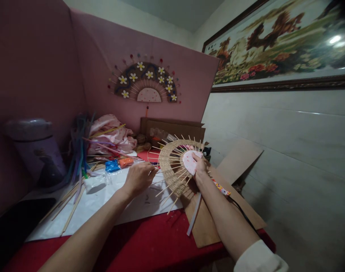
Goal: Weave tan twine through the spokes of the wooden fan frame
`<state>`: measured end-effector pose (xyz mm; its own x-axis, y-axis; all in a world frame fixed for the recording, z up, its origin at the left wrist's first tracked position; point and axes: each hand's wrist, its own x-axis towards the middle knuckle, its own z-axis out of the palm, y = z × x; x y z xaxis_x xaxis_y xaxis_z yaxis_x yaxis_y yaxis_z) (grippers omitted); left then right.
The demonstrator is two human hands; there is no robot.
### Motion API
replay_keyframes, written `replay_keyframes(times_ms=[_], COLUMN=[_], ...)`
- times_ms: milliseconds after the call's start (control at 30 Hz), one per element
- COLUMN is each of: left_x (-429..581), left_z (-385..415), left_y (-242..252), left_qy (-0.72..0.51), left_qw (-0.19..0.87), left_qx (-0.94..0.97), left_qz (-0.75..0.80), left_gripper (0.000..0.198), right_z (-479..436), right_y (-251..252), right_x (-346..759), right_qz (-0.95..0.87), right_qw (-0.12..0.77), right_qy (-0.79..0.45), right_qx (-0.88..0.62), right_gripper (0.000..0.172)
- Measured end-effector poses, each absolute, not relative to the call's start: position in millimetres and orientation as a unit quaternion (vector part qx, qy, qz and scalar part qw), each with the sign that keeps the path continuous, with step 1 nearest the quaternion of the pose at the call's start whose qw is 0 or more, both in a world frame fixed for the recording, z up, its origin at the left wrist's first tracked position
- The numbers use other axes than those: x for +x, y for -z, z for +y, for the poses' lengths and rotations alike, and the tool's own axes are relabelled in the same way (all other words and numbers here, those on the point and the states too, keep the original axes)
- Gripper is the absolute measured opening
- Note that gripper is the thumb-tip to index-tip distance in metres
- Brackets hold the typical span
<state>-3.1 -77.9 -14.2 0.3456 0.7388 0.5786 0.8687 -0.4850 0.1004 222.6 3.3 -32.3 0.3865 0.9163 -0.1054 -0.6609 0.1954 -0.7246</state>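
My right hand [200, 166] grips a woven fan [169, 162] by its pale pink, spotted half-round centre, thumb lying on the front. The fan is a curved band of tan twine woven through thin wooden sticks, whose bare ends stick out all round the rim. At the fan's left edge, my left hand [141, 176] is closed in a pinch close to the stick ends. What its fingertips hold is too small to make out. Below the fan lie white paper [127, 211] and a brown board [202, 226].
A finished fan with white flowers [149, 74] hangs on the pink panel. Left stand a purple tumbler [39, 155] and pipe cleaners [78, 147]. Blue [112, 165] and orange packets [126, 162], pink cloth [112, 132] and loose sticks [73, 207] lie on the red-covered table [149, 245].
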Motion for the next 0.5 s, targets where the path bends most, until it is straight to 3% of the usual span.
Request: replay_keyframes(times_ms=[500], left_x=[-2.9], left_z=[-77.8], left_y=[15.2], left_qy=[0.286], left_qw=[0.123], left_qx=[-0.812], left_qz=[-0.495], left_gripper=[0.035], right_z=[-5.8], right_y=[24.1], right_x=[218.1], right_qz=[-0.152], right_qw=[0.753], right_qy=[-0.518], right_qx=[-0.376], right_gripper=[0.005])
